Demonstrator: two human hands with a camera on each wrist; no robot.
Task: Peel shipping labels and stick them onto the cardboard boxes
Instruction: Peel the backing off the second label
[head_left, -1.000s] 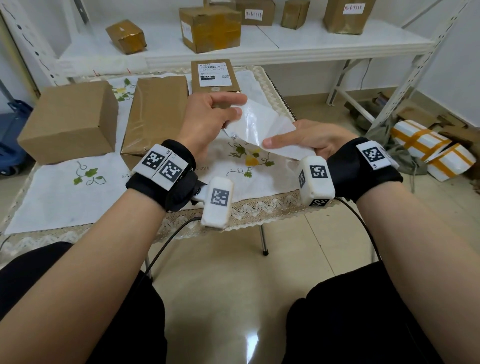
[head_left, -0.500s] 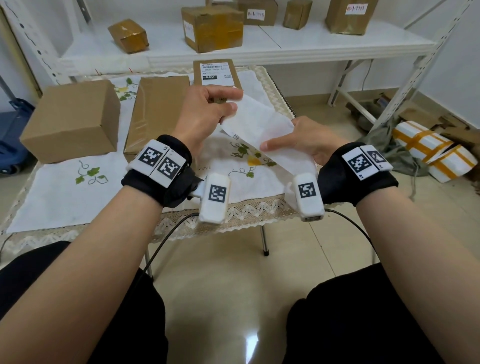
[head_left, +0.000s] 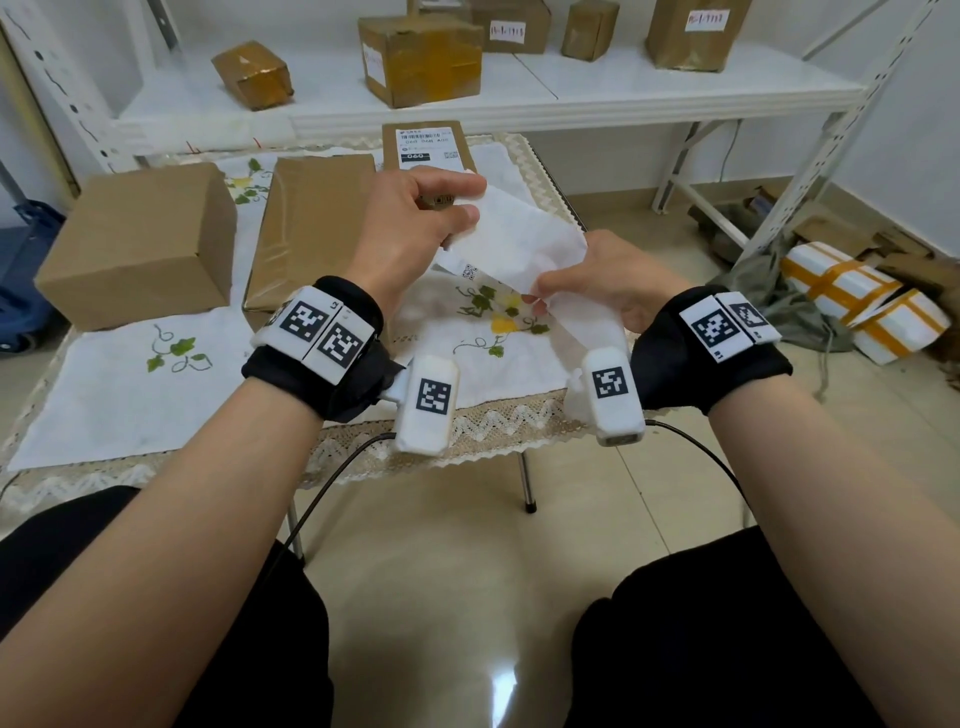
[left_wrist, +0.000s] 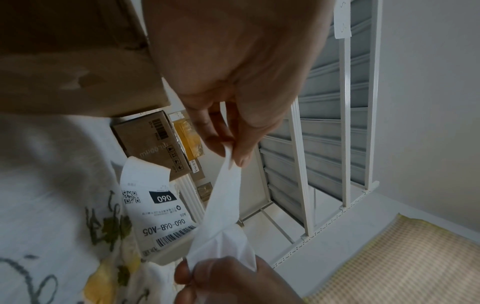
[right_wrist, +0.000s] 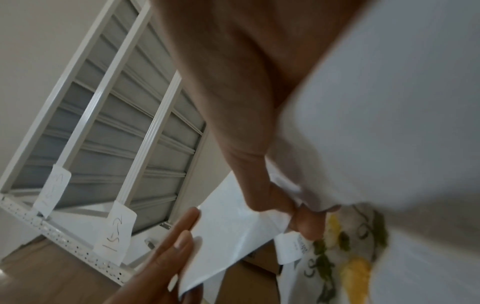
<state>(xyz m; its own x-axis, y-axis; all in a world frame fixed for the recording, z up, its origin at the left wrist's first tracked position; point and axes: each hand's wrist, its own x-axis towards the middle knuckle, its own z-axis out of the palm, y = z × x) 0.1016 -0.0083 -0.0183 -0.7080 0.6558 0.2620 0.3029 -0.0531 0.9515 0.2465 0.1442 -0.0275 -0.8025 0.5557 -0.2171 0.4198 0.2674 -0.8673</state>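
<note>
Over the table's near right part I hold a white label sheet (head_left: 524, 241) between both hands. My left hand (head_left: 467, 205) pinches its upper corner, thumb against forefinger, seen close in the left wrist view (left_wrist: 231, 157). My right hand (head_left: 540, 293) pinches the lower edge (right_wrist: 296, 215). A printed shipping label (left_wrist: 158, 207) marked 060 hangs under the plain backing strip (left_wrist: 223, 197), its top corner curled free; its QR code (head_left: 469, 271) peeks out below. Three cardboard boxes stand on the table: a plain one (head_left: 140, 244), a flat taped one (head_left: 311, 228), and a small labelled one (head_left: 428, 150).
The table (head_left: 493, 421) wears a white embroidered cloth with a lace edge. Behind it a white shelf (head_left: 571, 88) carries several brown boxes, some labelled. White parcels with orange tape (head_left: 862, 312) lie on the floor at the right, beside cardboard scraps.
The sheet has opened into two layers: the printed label now shows beneath the backing. Both hands have shifted slightly and my right hand now pinches the lower edge.
</note>
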